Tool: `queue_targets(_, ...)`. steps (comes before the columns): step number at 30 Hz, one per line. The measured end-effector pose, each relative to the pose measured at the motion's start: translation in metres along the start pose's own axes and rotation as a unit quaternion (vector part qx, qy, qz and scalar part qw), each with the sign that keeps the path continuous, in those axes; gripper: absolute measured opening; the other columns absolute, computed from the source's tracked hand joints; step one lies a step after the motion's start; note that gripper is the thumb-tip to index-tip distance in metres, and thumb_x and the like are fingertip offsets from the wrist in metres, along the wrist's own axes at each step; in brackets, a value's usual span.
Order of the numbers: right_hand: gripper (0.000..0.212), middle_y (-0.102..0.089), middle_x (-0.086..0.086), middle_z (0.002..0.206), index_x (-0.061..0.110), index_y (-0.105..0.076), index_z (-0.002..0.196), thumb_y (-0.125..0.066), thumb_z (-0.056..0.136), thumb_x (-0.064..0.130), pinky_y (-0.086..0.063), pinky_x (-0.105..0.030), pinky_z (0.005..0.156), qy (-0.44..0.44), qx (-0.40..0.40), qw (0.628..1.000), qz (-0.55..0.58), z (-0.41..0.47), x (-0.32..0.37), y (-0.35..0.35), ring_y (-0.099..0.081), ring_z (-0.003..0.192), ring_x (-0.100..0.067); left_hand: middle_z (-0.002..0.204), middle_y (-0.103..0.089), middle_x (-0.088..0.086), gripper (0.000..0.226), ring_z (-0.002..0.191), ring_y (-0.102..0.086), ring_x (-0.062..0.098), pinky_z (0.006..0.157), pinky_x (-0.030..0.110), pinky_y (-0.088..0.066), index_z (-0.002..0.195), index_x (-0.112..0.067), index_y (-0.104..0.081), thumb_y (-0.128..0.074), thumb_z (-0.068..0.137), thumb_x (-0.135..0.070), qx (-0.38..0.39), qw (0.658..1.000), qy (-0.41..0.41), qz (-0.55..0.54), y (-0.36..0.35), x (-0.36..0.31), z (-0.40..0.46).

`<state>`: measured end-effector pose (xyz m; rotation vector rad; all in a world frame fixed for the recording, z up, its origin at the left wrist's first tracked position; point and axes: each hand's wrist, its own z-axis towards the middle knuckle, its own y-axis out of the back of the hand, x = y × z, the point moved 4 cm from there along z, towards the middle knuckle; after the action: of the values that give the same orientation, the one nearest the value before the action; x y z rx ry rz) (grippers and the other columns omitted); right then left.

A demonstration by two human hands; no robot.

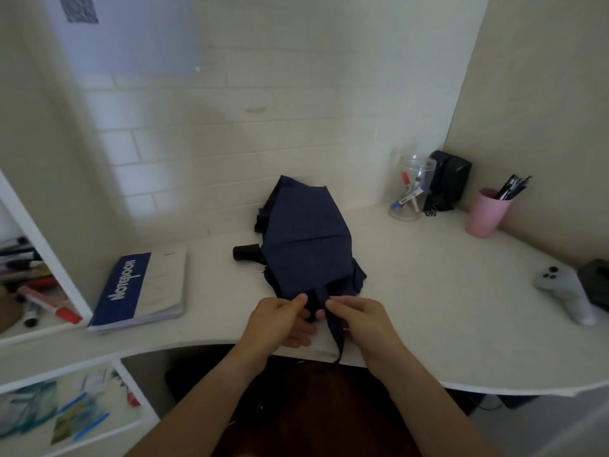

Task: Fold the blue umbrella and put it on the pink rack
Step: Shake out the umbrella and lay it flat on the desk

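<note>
The dark blue umbrella [308, 239] lies collapsed on the white desk [428, 291], its fabric loosely bunched and its black handle [245, 252] sticking out to the left. My left hand [280, 319] pinches the near edge of the fabric. My right hand [357, 319] pinches the umbrella's strap [336, 334], which hangs down over the desk's front edge. No pink rack is in view.
A blue and white notebook [140, 288] lies to the left. At the back right stand a clear jar of markers [410, 189], a black speaker [449, 181] and a pink cup of pens [487, 211]. A grey controller [566, 291] rests at the right. Shelves with markers [36, 291] are at the left.
</note>
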<state>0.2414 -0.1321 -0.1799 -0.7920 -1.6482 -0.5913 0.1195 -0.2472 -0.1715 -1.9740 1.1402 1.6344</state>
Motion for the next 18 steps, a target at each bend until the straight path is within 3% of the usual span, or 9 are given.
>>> queue_targets(2,0.017,-0.08,-0.015,0.092,0.003,-0.075,0.103,-0.07,0.093,0.016,-0.06,-0.038,0.08,-0.026,0.027,0.997,0.062,-0.013,0.001,0.001,-0.075,0.088,-0.027,0.082,-0.08,0.016,0.044,0.079,-0.078,0.031,0.085,0.042,-0.063,0.102,-0.003,-0.074,-0.056,0.102,-0.043,0.04,0.998,0.034,-0.042,-0.007,-0.002,-0.005)
queue_targets(5,0.018,-0.079,-0.014,0.09,0.003,-0.074,0.105,-0.069,0.094,0.015,-0.059,-0.03,0.067,-0.033,0.035,0.993,0.109,-0.03,0.009,0.001,-0.075,0.076,-0.02,0.092,-0.08,0.018,0.048,0.084,-0.078,0.03,0.078,0.038,-0.063,0.117,-0.009,-0.069,-0.059,0.097,-0.052,0.091,0.981,0.081,-0.153,-0.021,0.0,-0.007)
queue_targets(8,0.016,-0.077,-0.014,0.086,0.001,-0.074,0.103,-0.067,0.094,0.013,-0.058,-0.028,0.065,-0.016,0.022,0.99,0.138,-0.04,0.026,0.004,-0.071,0.072,-0.02,0.095,-0.078,0.018,0.068,0.085,-0.075,0.033,0.085,0.041,-0.058,0.12,-0.006,-0.07,-0.067,0.085,-0.063,0.128,0.922,0.131,-0.34,-0.026,-0.001,0.0)
queue_targets(10,0.014,-0.075,-0.013,0.085,0.002,-0.074,0.099,-0.066,0.095,0.013,-0.058,-0.028,0.066,-0.005,0.044,0.99,0.135,-0.047,0.041,0.001,-0.07,0.072,-0.02,0.09,-0.073,0.019,0.084,0.074,-0.07,0.034,0.081,0.041,-0.057,0.119,0.0,-0.069,-0.069,0.077,-0.072,0.156,0.876,0.134,-0.437,-0.026,-0.009,0.007)
queue_targets(13,0.014,-0.072,-0.008,0.077,0.006,-0.075,0.088,-0.065,0.095,0.013,-0.054,-0.027,0.065,0.03,0.077,0.992,0.093,-0.057,0.065,-0.01,-0.066,0.067,-0.017,0.105,-0.073,0.018,0.095,0.085,-0.072,0.035,0.08,0.043,-0.058,0.132,-0.003,-0.065,-0.066,0.075,-0.079,0.186,0.838,0.068,-0.509,-0.023,-0.032,0.024)
queue_targets(16,0.017,-0.066,-0.009,0.072,0.002,-0.073,0.086,-0.063,0.097,0.011,-0.049,-0.029,0.061,0.069,0.079,0.993,0.063,-0.057,0.085,-0.013,-0.059,0.061,-0.018,0.121,-0.073,0.017,0.082,0.098,-0.074,0.035,0.08,0.045,-0.059,0.14,-0.013,-0.061,-0.052,0.088,-0.076,0.158,0.817,-0.052,-0.552,-0.012,-0.069,0.05)
queue_targets(18,0.02,-0.061,-0.01,0.068,-0.001,-0.07,0.084,-0.061,0.098,0.01,-0.043,-0.028,0.055,0.096,0.069,0.992,0.048,-0.052,0.098,-0.012,-0.052,0.055,-0.018,0.118,-0.075,0.014,0.077,0.092,-0.076,0.031,0.075,0.044,-0.062,0.136,-0.015,-0.063,-0.043,0.093,-0.075,0.122,0.809,-0.107,-0.565,-0.005,-0.095,0.064)
